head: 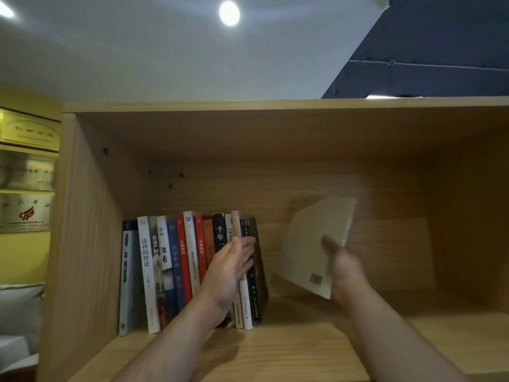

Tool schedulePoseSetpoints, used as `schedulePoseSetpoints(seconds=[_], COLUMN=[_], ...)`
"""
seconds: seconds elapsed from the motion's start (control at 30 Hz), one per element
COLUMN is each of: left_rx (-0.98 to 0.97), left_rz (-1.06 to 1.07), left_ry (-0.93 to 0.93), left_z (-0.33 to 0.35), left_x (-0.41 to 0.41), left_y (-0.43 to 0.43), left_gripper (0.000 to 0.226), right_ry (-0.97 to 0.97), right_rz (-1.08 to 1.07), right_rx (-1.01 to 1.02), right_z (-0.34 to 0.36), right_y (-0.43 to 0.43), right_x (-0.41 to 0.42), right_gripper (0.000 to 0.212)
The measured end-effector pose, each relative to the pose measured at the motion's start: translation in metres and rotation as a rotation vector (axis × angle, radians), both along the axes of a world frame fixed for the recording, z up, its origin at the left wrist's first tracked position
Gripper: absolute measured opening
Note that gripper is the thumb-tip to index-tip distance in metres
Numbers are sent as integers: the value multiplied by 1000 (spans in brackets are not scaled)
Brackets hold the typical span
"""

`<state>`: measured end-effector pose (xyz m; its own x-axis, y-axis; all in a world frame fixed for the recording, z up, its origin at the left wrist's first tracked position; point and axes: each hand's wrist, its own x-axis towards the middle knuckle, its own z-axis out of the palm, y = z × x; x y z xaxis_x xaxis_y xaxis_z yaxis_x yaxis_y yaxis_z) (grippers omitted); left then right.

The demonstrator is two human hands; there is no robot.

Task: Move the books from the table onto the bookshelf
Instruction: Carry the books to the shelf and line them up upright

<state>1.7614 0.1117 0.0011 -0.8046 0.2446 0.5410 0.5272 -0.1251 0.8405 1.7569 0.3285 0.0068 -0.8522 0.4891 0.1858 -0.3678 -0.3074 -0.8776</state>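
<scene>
Right hand (344, 267) grips a blurred, seemingly cream book (311, 244), tilted; left hand (231, 268) open.

A round white ceiling lamp (229, 12) glares overhead; the light wooden shelf compartment (248, 183) sits dim and shadowed, edges bowed, and the tilted cream paperback book (308, 244) is motion-blurred.

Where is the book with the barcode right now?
The cream book is tilted in the right hand, inside the wooden shelf, just right of the row of standing books.
</scene>
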Motion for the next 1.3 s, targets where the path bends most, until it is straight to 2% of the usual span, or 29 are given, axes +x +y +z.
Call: schedulePoseSetpoints(seconds=[0.03, 0.1, 0.2, 0.27, 0.33, 0.37, 0.4, 0.47, 0.5, 0.6, 0.7, 0.77, 0.9, 1.03, 1.1, 1.23, 1.3], left_rx=[0, -16, -66, -52, -27, -16, 5, 110, 114, -41, -317, -480, -653, -935, -1014, -1156, -1114], left_rz=[0, -4, 54, 205, 512, 669, 793, 840, 848, 933, 955, 952, 912, 1119, 1167, 974, 892], left_ry=[3, 6, 37, 103, 144, 109, 15, -224, -280, -324, -244, -178, -128, -19, 43, 103, 58], left_z=[0, 0, -2, -5, -10, -12, -15, -20, -22, -24, -28, -29, -28, -27, -26, -30, -30], left_x=[0, 2, 8, 7, 1, -2, -6, -14, -18, -22, -24, -26, -24, -11, -4, -5, -11], left_y=[-1, -2, -9, -20, -37, -46, -56, -75, -83, -97, -99, -100, -106, -105, -102, -100, -99], left_gripper=[50, 48, 41, 31, 13, 16, 36, 72, 79, 74, 68, 75, 92, 108, 118, 126, 140], right_ry=[-28, -42, -71, -58, -33, -29, -32, -63, -91, -144, -154, -124, -63, -61, -64, -61, -75], right_rz=[-49, -63, 80, 218, 298, 324, 356, 379, 387, 419, 444, 443, 425, 425, 436, 453, 453], right_rx=[94, 274, 375, 378, 429, 504, 621, 879, 946, 970, 980, 1039, 1146, 1234, 1239, 1136, 1128], right_z=[-1, -6, -17, -23, -27, -30, -30, -32, -32, -36, -38, -38, -33, -31, -31, -34, -36], right_y=[-10, -32, -66, -80, -84, -84, -84, -86, -87, -83, -81, -84, -85, -81, -81, -81, -81], right_x=[-2, -2, 4, 7, 7, 6, 7, 8, 8, 2, -4, -5, -11, -21, -20, -21, -26], right_gripper=[42, 32, 13, 15, 24, 31, 39, 57, 62, 64, 70, 74, 75, 78, 79, 83, 99])
